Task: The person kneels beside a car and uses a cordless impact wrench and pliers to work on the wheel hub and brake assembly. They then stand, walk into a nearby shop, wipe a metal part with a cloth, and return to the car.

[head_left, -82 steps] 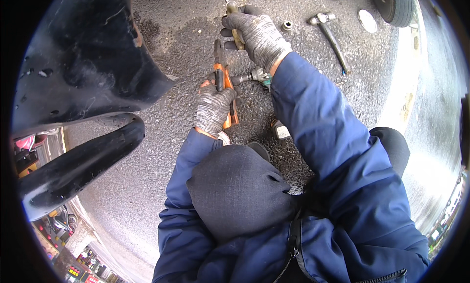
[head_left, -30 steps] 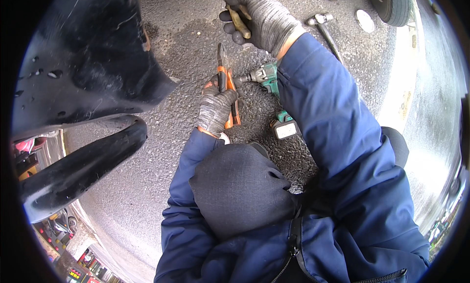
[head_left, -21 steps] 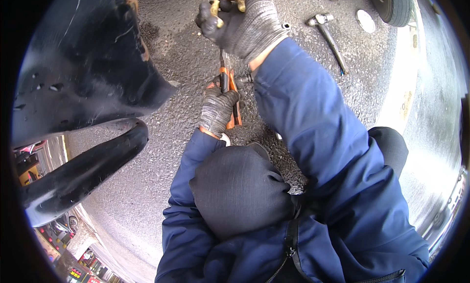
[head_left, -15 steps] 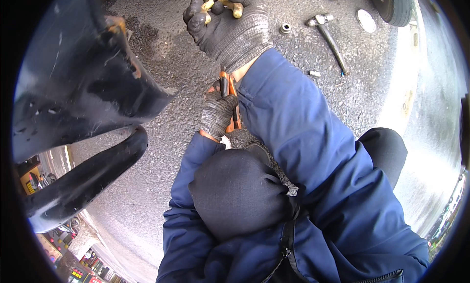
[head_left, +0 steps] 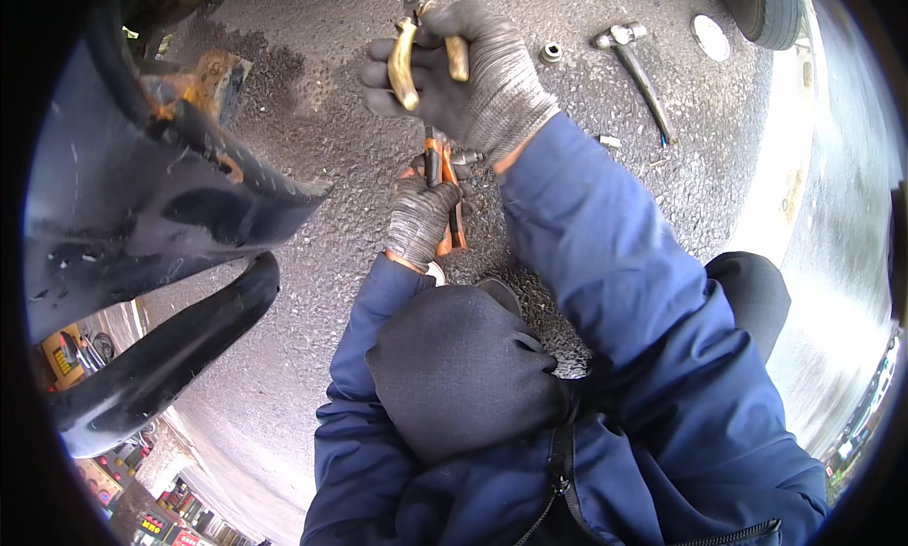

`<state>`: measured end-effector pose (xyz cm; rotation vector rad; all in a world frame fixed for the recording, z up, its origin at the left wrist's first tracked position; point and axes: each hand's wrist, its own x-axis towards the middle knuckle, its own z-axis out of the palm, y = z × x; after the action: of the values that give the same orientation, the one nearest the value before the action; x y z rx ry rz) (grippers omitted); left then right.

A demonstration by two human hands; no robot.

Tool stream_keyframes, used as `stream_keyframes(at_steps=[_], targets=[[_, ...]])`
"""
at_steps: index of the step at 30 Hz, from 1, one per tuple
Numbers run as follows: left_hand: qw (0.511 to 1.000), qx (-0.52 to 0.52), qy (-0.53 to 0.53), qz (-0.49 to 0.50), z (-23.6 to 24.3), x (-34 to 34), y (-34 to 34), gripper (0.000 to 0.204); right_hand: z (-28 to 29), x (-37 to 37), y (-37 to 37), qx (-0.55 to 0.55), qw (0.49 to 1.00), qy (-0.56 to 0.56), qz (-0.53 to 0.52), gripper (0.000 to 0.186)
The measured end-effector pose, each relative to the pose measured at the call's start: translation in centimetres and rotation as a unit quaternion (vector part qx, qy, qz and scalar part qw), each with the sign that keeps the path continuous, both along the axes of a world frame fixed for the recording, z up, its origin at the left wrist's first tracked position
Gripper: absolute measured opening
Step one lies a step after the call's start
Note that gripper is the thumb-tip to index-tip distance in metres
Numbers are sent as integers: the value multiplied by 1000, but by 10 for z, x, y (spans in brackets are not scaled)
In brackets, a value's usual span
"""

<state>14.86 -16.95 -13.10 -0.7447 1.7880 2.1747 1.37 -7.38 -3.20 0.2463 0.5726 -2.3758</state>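
Near the top middle, my gloved right hand (head_left: pixel 473 83) holds a pair of pliers (head_left: pixel 404 69) with worn, brassy-yellow curved handles spread apart. Its thumb bends over one handle while the fingers lie behind the other; the dark jaws point away and partly leave the view. Below it, my gloved left hand (head_left: pixel 421 220) is closed round an orange-and-black tool (head_left: pixel 448 173) with long grips, held low over the asphalt. What kind of tool that is I cannot make out. A small metal piece (head_left: pixel 466 156) shows right beside it.
A big black curved panel (head_left: pixel 189 187) with rusty edges fills the left, above a black tube-like part (head_left: pixel 180 357). To the right lie a ball-peen hammer (head_left: pixel 638 78), metal sockets (head_left: pixel 550 52) and a white disc (head_left: pixel 709 37). A tyre (head_left: pixel 757 12) stands at the top right.
My right hand has drawn nearer and to the right, turning so that the pliers' handles show at full length. My left hand stays in about the same place.
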Motion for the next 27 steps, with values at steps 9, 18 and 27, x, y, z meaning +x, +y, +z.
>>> stream_keyframes(at_steps=[9,18,27], targets=[[1000,6,-13,3,21,-7,9,47,20,-34,33,735,400,520,170,46],[1000,22,-7,11,23,-6,7,41,24,-35,34,739,402,521,143,27],[999,26,0,21,24,-5,7,38,28,-32,32,738,346,574,75,22]])
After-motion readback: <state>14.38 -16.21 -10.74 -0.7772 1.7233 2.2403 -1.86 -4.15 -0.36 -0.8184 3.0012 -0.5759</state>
